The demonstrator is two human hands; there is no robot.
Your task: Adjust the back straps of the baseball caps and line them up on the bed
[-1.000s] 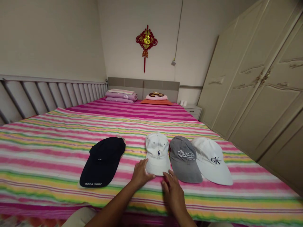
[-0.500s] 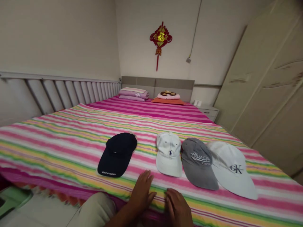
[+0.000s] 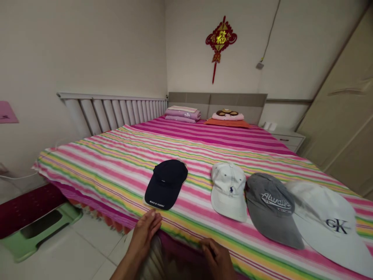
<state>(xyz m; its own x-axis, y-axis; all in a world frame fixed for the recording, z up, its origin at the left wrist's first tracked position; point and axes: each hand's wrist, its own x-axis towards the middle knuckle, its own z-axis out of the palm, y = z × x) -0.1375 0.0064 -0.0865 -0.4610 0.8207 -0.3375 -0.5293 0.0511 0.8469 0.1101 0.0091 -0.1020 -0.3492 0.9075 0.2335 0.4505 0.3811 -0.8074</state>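
A navy cap [image 3: 168, 182] with white lettering on its brim lies on the striped bedspread [image 3: 116, 167]. My left hand [image 3: 145, 231] is just in front of that brim, fingers stretched out and holding nothing. Low in the view, my right hand [image 3: 218, 259] rests at the bed's near edge with loosely bent fingers and nothing in it. Further right, three more caps form a row: a white cap [image 3: 229, 190] with a small dark emblem, a grey cap [image 3: 272, 208] reading "Always", and a larger white cap [image 3: 326, 221] marked "CK". The grey one touches or overlaps its neighbours.
Folded bedding [image 3: 182, 115] and a pink pillow [image 3: 228, 116] lie by the headboard [image 3: 239, 102]. A green stool [image 3: 43, 233] stands on the tiled floor at left. A radiator [image 3: 116, 112] runs along the left wall; a nightstand [image 3: 288, 138] is at the far right.
The view has swung left, so the caps appear further right. My left hand has moved left, from between the caps to near the navy cap's brim. My hands are wider apart.
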